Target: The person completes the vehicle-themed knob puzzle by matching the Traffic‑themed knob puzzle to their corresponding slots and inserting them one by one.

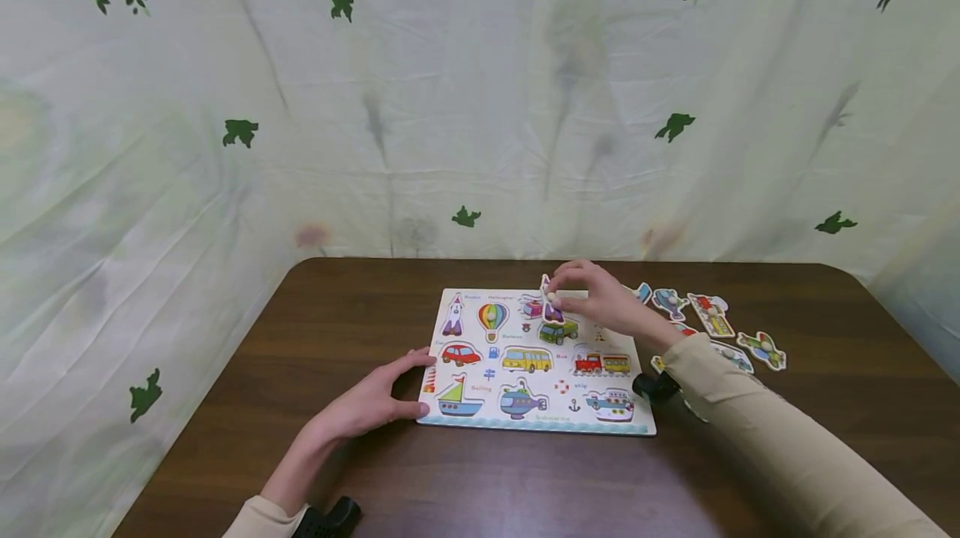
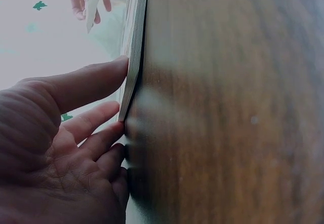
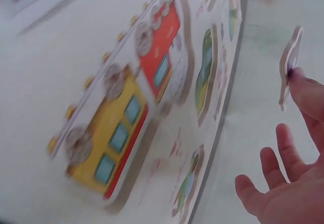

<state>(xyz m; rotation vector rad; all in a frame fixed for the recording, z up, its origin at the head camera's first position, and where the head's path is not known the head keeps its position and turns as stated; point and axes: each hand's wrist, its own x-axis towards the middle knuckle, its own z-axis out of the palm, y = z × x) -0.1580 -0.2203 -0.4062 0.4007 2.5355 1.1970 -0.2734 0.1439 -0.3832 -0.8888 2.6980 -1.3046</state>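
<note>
My head view faced forward-down, farthest off; close in, left wrist showed the right hand [image 1: 596, 296] upper left, right wrist lower right.

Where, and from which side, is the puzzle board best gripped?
Probably by the left edge of the puzzle board, coming from the person's left. It lies flat, and that straight, thin edge should suit a light pinch; the left hand touches it there. The right looks poorer: loose pieces crowd that side.

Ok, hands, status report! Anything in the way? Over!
Left hand touching left edge of rectangular white puzzle board. Right hand pinching white-purple rocket-shaped piece above board. Loose colourful flat pieces right of board; no obstacle seen.
</note>
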